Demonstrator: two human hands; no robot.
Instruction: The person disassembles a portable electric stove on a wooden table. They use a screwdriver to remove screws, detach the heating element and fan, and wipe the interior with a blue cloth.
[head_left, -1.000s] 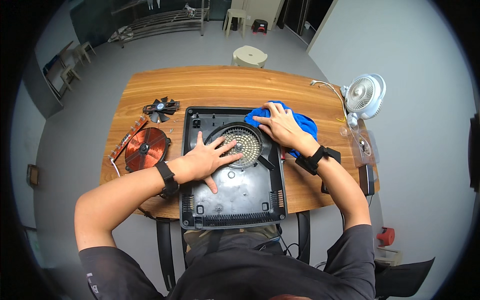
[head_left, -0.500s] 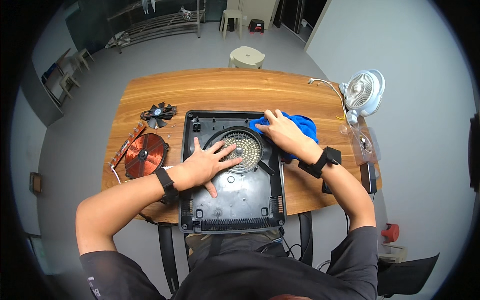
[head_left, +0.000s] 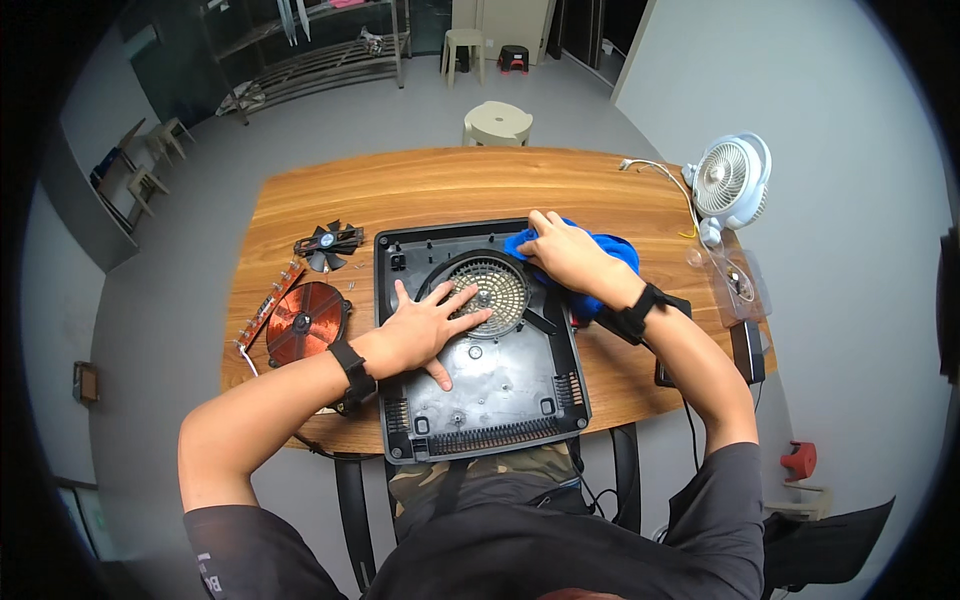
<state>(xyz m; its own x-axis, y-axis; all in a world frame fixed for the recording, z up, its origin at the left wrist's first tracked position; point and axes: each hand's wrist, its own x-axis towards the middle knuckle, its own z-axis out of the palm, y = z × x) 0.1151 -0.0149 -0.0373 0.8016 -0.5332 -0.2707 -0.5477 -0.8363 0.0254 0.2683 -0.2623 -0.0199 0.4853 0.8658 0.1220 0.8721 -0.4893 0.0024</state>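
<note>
A black plastic housing with a round vent grille, like the bottom shell of an induction cooker, lies open side up at the table's near edge. Flat on it rests my left hand, fingers spread, the tips over the left part of the grille. At the far right corner of the shell my right hand grips a bunched blue cloth. The cloth presses against the corner and rim there, and part of it spills onto the table to the right. My fingers hide some of the cloth.
Left of the housing lie a copper coil disc, a black fan, a narrow orange strip and some small screws. A white desk fan, a clear plastic box and a black adapter are on the right.
The whole view has shifted and turned slightly, and the housing appears a little tilted in it. My left hand stays spread on the shell; my right hand keeps the cloth at the far right corner.
</note>
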